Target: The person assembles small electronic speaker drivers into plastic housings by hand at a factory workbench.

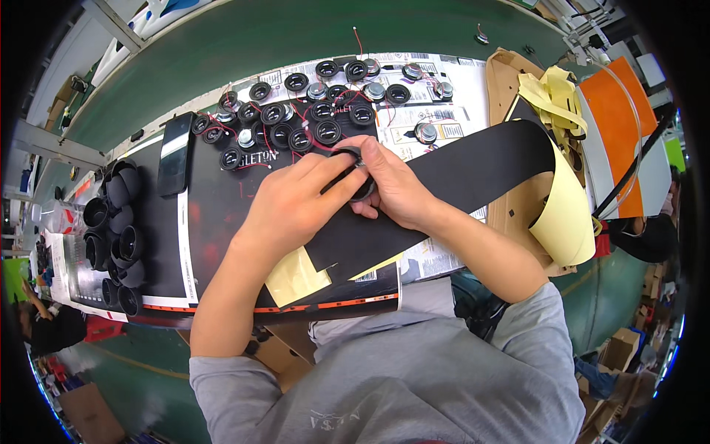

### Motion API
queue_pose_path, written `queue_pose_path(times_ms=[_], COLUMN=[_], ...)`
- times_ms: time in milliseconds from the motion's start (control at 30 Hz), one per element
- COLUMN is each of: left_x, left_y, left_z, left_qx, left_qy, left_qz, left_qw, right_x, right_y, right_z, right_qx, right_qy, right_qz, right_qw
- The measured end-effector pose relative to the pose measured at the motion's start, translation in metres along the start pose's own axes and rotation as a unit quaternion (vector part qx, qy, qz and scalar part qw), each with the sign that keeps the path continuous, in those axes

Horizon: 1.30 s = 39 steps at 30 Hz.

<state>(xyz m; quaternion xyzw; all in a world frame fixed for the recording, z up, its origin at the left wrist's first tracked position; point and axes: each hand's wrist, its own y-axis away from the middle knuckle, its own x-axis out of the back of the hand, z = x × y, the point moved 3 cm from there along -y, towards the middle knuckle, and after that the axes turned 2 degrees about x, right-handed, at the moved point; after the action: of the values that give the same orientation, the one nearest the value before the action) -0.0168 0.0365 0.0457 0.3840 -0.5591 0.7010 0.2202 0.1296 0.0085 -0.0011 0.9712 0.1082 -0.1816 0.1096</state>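
Observation:
In front of me, over the table, both hands are on a black round cup-shaped housing, partly hidden by my fingers. My right hand is closed around its right side, thumb on top. My left hand reaches over from the left, its fingers bent onto the housing's rim and opening. Beneath the hands runs a long black foam strip with yellow backing paper, curling over at the right. Just beyond the hands lie several small round speakers with red wires, some face up, some showing their metal backs.
Several black cup-shaped housings stand grouped at the left. A phone lies between them and the speakers. At the right are a cardboard tray, crumpled yellow backing strips and an orange panel. A person is at the far left edge.

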Motion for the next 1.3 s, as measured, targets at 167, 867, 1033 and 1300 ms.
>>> queue_pose_path(times_ms=[167, 867, 1033, 1300], left_x=[-0.004, -0.01, -0.01, -0.012], left_y=[-0.003, -0.005, -0.001, 0.001], left_z=[0.001, 0.006, 0.008, 0.011], left_qx=[-0.013, 0.027, 0.048, 0.065], left_qy=[-0.043, 0.052, 0.057, 0.062], left_qz=[-0.014, -0.001, 0.004, 0.002], left_qw=[0.999, 0.998, 0.997, 0.996], right_x=[-0.001, -0.004, -0.007, -0.005], right_y=[-0.002, 0.006, 0.006, 0.005], right_z=[-0.001, -0.013, -0.008, -0.004], right_qx=[0.023, 0.184, 0.175, 0.22], right_qy=[-0.007, 0.272, 0.268, 0.279], right_qz=[0.004, 0.08, 0.082, 0.07], right_qw=[1.0, 0.941, 0.944, 0.932])
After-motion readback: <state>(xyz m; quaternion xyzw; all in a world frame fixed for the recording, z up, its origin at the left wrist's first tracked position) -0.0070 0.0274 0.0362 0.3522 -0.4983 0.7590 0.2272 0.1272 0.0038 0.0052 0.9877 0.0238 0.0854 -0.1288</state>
